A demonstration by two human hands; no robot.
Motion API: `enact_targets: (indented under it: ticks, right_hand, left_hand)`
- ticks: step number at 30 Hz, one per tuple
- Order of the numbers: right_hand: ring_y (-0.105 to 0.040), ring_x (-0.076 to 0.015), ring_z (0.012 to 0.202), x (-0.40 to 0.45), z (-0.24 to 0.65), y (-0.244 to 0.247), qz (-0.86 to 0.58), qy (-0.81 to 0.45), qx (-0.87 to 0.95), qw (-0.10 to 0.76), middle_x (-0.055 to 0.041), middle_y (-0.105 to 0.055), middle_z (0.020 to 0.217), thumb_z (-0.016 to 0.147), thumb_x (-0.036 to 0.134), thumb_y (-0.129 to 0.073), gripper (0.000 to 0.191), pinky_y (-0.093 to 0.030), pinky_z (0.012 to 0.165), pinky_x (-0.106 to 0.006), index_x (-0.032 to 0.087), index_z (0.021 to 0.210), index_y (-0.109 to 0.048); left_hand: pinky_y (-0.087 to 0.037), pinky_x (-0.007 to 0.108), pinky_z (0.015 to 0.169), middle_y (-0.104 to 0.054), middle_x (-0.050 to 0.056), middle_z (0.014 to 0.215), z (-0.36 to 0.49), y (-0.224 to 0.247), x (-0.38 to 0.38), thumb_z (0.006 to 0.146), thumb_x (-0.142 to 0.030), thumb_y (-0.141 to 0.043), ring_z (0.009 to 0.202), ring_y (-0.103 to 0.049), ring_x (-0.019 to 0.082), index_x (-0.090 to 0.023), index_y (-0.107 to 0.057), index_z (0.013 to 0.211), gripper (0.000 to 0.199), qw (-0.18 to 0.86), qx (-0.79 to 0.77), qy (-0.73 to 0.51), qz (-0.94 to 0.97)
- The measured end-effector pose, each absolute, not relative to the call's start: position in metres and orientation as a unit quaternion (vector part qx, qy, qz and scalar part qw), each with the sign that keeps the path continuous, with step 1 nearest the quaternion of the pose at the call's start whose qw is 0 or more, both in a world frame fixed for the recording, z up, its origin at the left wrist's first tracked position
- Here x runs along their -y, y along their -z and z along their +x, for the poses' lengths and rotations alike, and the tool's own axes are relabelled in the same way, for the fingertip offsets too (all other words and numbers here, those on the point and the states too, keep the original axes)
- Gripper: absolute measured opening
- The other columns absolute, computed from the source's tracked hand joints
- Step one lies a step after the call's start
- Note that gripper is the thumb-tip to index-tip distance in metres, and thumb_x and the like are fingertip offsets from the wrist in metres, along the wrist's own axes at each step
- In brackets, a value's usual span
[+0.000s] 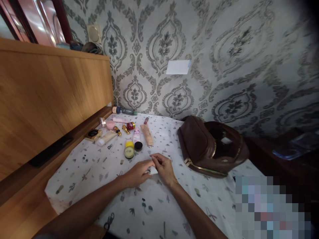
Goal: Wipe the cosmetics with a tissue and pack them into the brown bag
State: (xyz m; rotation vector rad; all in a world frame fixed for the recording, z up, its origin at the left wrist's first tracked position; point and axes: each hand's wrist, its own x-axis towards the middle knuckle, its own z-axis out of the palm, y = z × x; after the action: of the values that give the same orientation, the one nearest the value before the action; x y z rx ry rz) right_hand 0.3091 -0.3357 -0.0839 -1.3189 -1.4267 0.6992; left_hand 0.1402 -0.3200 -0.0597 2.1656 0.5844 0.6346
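Note:
My left hand (139, 173) and my right hand (164, 167) meet above the printed white cloth (97, 186). A small white piece with a dark mark (153, 170) shows between them; its kind cannot be made out. Left fingers close around it, while the right thumb and fingers are pinched together at the left fingertips. Whatever the right pinch holds is hidden. Just beyond the hands lie an open jar with a pale yellowish inside (129, 152), a round black lid (138, 146) and a peach tube (147, 134).
Further back are a cream tube (107, 137), a red jar (130, 125), a pink-and-white tube (136, 135) and a dark green bottle (129, 112). An unzipped brown bag (196, 142) stands at right. A wooden panel (54, 86) rises at left, with patterned wallpaper (164, 43) behind.

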Motion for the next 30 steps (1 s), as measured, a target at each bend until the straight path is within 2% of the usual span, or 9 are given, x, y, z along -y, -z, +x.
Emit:
enact_targets:
  ticks: [13,30]
  right_hand:
    - [-0.058,-0.0171,0.06,0.3356,0.3088,0.0838,-0.541,-0.303,0.59,0.517,-0.0026,-0.067,0.065,0.086,0.049,-0.058,0.036,-0.045,0.056,-0.027,0.016,0.083,-0.072]
    - [-0.057,-0.0163,0.059,0.3377,0.3097,0.0795,-0.541,-0.302,0.595,0.513,-0.0016,-0.065,0.065,0.087,0.044,-0.057,0.033,-0.044,0.058,-0.026,0.016,0.084,-0.072]
  left_hand:
    - [-0.045,0.029,0.079,-0.066,0.003,0.096,0.1407,0.0597,0.3212,0.081,-0.018,-0.057,0.085,-0.058,0.02,-0.019,-0.06,0.102,0.021,0.417,-0.262,-0.251,0.833]
    - [-0.043,0.028,0.077,-0.065,0.002,0.093,0.1422,0.0588,0.3226,0.08,-0.017,-0.059,0.079,-0.056,0.018,-0.018,-0.061,0.101,0.021,0.431,-0.272,-0.256,0.821]
